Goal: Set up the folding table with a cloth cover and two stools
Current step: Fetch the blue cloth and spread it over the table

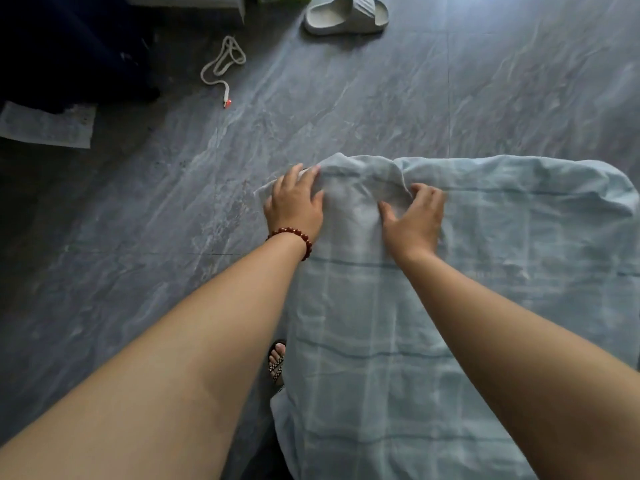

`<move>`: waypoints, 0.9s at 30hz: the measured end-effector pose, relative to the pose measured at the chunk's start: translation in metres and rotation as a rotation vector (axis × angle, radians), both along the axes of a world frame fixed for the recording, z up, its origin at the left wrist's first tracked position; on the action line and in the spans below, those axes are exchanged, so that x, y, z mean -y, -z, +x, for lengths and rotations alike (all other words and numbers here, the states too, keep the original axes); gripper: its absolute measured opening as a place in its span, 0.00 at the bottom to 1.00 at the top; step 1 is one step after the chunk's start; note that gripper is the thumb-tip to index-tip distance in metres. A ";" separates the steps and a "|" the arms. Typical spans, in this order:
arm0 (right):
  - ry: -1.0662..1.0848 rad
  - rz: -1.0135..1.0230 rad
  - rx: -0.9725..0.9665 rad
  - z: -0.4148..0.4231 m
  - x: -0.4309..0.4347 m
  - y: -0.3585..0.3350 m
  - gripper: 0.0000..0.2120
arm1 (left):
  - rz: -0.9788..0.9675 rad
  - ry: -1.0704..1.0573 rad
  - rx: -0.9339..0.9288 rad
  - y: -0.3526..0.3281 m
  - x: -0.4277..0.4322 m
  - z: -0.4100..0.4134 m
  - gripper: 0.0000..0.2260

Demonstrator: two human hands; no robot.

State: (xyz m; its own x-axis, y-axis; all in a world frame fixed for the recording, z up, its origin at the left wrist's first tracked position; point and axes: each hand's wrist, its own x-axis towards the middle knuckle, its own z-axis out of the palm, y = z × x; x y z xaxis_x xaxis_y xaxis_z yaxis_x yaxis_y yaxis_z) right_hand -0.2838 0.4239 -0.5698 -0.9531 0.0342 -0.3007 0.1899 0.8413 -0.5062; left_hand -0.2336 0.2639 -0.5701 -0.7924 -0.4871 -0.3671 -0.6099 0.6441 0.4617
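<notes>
Over at the far left of the grey, marble-veined floor (450, 98) lies a flat pale sheet of paper (45, 128), half under a dark heap I cannot make out. A little to the right a white woven cord (223, 64) lies in loose loops, its end tipped with red. Further right, at the top, sits a thick, moulded pale slipper (346, 13).

Nearer, the left hand (294, 202), a string of round red beads (294, 237) at its wrist, lies spread and fairly flat, its fingers pressing down the near left corner of the cloth (502, 254). Below it, beside the hanging cloth edge, a foot in a checkered sandal (277, 360) peeks out on the floor.

The cloth is soft, thin and pale blue, crossed with faint darker check lines. It is spread out flat with rounded, drooping corners and hangs down on the near side; what it covers is hidden. A raised, rumpled fold runs between the two hands.

Just right of that fold is the right hand (414, 220), thumb held wide, fingers bent and hooked over the fold, gripping the cloth.
</notes>
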 end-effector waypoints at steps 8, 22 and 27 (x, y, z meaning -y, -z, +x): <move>-0.306 0.238 0.179 0.003 -0.012 0.023 0.28 | -0.149 -0.125 0.073 0.010 -0.011 -0.027 0.09; -0.511 0.075 0.131 -0.016 0.015 0.017 0.29 | -0.273 -0.418 0.037 0.012 0.041 -0.050 0.11; -0.478 0.277 0.203 -0.002 -0.002 0.028 0.30 | -0.227 -0.232 -0.094 0.010 0.017 -0.041 0.15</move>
